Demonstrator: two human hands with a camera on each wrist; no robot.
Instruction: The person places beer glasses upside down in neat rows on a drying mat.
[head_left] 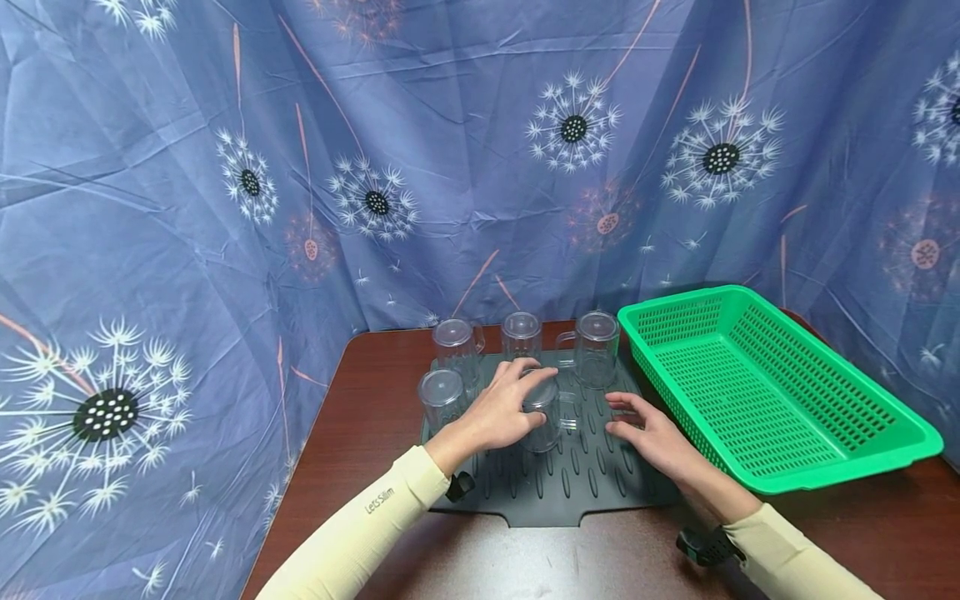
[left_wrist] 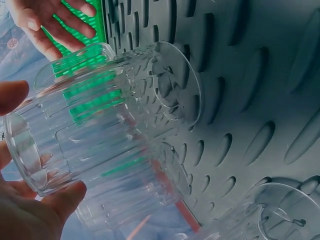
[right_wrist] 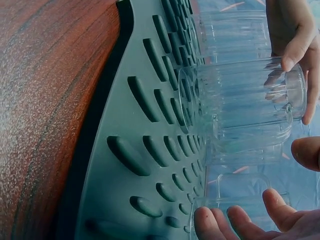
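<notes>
My left hand (head_left: 504, 408) grips a clear glass mug (head_left: 547, 429) from above, by its upturned base. This mug stands upside down on a dark grey drying mat (head_left: 525, 498) with raised oval ridges, its handle (head_left: 570, 410) pointing right. In the left wrist view the thumb and fingers lie around the base of the mug (left_wrist: 95, 120). Right of the mug, my right hand (head_left: 660, 442) hovers with loosely bent fingers and holds nothing. From the right wrist view, its fingertips (right_wrist: 237, 220) are apart from the gripped mug (right_wrist: 245, 100).
More upside-down glass mugs stand on the mat: one at front left (head_left: 441, 396), and a back row of three, at left (head_left: 453, 346), middle (head_left: 521, 333) and right (head_left: 597, 354). A green slotted basket (head_left: 750, 400) sits on the brown table (head_left: 375, 375) at right. A blue patterned curtain (head_left: 465, 167) hangs behind.
</notes>
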